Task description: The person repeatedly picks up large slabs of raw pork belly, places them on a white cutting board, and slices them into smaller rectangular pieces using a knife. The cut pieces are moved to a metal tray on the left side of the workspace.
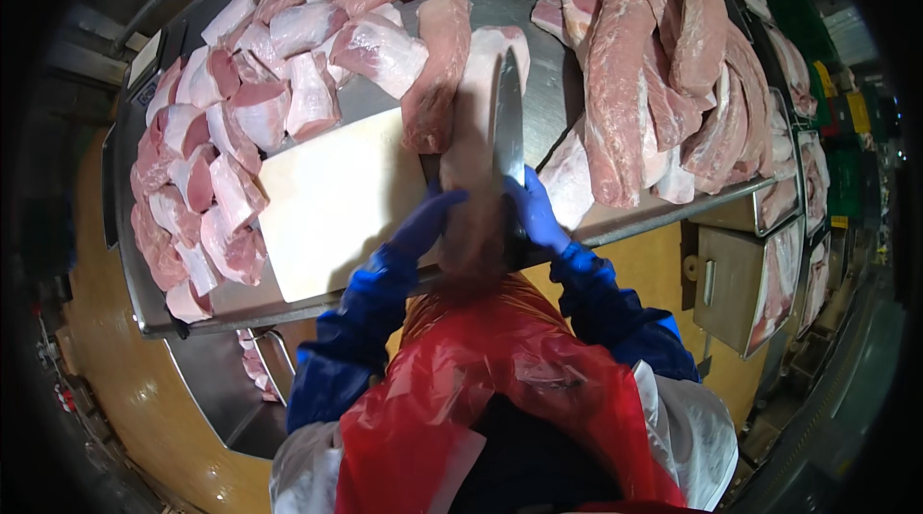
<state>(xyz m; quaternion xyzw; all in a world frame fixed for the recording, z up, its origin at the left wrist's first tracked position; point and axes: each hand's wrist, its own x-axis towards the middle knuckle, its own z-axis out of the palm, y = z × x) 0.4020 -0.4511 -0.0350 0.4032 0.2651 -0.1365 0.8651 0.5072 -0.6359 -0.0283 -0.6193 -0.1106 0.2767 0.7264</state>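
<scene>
My left hand (425, 224), in a blue glove, grips the left side of a long pale-pink piece of meat (466, 173) near the table's front edge. My right hand (536, 216), gloved in blue too, is closed on the dark handle of a long knife. The blade (510, 125) points away from me along the meat's right side. Another long piece (433, 72) lies just left of it. To the left is a white cutting board (327, 206), partly shadowed near my left hand.
Several cut chunks (231, 187) cover the left and back of the steel table (546, 72). Several long loins (615, 81) are heaped at the right. Steel bins of meat (731, 283) stand beside the table at right, and another bin (212, 389) sits below at left.
</scene>
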